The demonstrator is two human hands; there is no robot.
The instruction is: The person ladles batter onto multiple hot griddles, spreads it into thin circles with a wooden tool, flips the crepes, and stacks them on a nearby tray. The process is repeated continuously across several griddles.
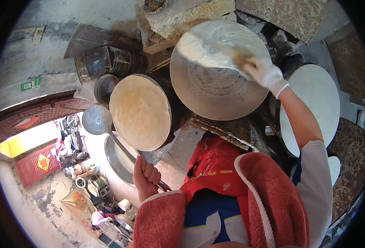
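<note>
My left hand (146, 175), bare, is closed round the handle of a long metal ladle (96, 120). The ladle's broad round bowl hangs out to the left, near a round griddle covered by a thin tan pancake (141, 112). In a white glove, my right hand (261, 73) grips a wooden spreader (221, 47), blurred by motion, over the large middle griddle (219, 101). White batter (219, 41) covers the far part of that griddle, while its near part shows bare grey metal. How the spreader's end meets the batter is too smeared to tell.
A pale round sheet (310, 109) lies at the right. A basin (118, 159) of whitish liquid stands below the ladle. Dark metal drums (104, 64) are at the far left. Beyond, a doorway and cluttered floor show at the lower left.
</note>
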